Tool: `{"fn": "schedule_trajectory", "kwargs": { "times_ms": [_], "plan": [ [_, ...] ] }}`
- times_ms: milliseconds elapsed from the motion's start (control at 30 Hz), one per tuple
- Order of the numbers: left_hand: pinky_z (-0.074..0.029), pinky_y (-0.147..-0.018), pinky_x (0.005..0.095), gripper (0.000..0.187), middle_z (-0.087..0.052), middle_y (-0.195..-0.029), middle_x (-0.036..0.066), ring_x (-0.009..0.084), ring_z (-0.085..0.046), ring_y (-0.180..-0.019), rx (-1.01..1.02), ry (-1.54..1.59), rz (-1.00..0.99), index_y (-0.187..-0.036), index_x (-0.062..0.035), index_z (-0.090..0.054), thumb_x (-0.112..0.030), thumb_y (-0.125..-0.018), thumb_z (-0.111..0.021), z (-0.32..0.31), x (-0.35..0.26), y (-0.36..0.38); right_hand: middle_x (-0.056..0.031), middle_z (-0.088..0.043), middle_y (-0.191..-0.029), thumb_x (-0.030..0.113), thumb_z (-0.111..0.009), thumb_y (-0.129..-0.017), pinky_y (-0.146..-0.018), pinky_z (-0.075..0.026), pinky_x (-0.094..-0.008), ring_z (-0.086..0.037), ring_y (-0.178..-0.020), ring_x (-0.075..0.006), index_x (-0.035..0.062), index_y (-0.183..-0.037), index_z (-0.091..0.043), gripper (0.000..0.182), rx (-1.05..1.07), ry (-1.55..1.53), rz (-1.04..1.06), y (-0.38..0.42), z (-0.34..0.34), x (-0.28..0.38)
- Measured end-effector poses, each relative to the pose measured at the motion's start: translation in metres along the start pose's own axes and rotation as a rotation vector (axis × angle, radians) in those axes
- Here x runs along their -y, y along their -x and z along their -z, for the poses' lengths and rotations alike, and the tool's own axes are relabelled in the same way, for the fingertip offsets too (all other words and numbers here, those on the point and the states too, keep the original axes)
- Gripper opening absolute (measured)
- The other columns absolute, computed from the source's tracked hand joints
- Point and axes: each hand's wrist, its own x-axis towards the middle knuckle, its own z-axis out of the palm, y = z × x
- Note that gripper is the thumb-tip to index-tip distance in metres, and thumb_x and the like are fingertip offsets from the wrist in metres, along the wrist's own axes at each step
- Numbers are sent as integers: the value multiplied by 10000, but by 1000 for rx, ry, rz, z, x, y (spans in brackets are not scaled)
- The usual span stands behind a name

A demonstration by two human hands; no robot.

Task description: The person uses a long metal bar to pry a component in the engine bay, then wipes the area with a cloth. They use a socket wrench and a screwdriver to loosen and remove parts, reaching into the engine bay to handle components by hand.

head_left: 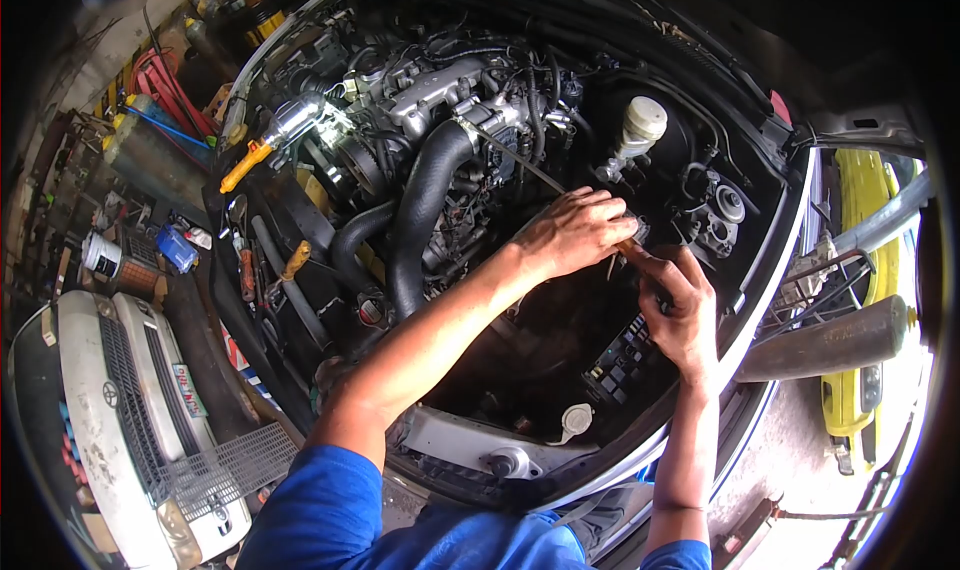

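My left hand (575,232) is over the right part of the engine bay, its fingers closed round the near end of a long thin metal rod (520,160). The rod slants up and left to the top of a thick black hose (432,200). Just right of it my right hand (680,305) is closed, its fingertips meeting the left hand's at a small brownish piece too small to make out. Below the hands lies the fuse box (618,360). Above them stands a reservoir with a white cap (645,120).
A lit work lamp with a yellow handle (247,166) rests at the engine's left. Tools with wooden handles (296,260) lie on the left edge. A detached white bumper (115,410) is at lower left, a gas cylinder (840,338) at right.
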Motion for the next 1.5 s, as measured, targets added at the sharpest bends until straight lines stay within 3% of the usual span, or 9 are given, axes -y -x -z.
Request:
{"fn": "schedule_trajectory", "kwargs": {
  "times_ms": [1133,1333,1367,1467,1500],
  "plan": [
    [-546,-848,410,290,-617,-946,66,274,-655,-923,-3,5,15,-1008,-79,-659,-111,-764,-811,-1,-2,3,-115,-629,-954,-101,-671,-781,-782,-566,-382,-683,-865,-294,117,-1203,-752,482,26,20,-23,0,1,1],
    [-552,-824,410,281,-651,-947,67,272,-677,-923,-35,-6,25,-979,-82,-676,-146,-746,-818,-8,-6,5,-143,-652,-1004,40,-764,-860,-794,-583,-411,-710,-906,-338,78,-1293,-655,449,2,100,-40,0,-6,-4],
    [-556,-810,410,271,-666,-940,63,268,-690,-914,-59,-6,25,-962,-86,-683,-163,-742,-820,-11,-7,4,-146,-667,-1007,135,-792,-888,-773,-592,-425,-724,-902,-357,82,-1320,-627,465,25,153,-21,1,-7,-2],
    [-569,-761,404,217,-715,-875,35,244,-736,-846,42,24,102,-895,-118,-708,-238,-746,-813,-21,-6,9,-112,-690,-919,160,-782,-915,-663,-609,-402,-732,-745,-330,45,-1217,-660,346,56,236,25,9,-17,-10],
    [-577,-733,393,208,-731,-779,6,219,-754,-757,22,-40,98,-853,-156,-718,-305,-740,-812,-22,-5,7,-114,-697,-920,153,-783,-914,-660,-612,-396,-738,-746,-323,36,-1198,-664,329,54,228,31,9,-17,-11]
  ]
}}
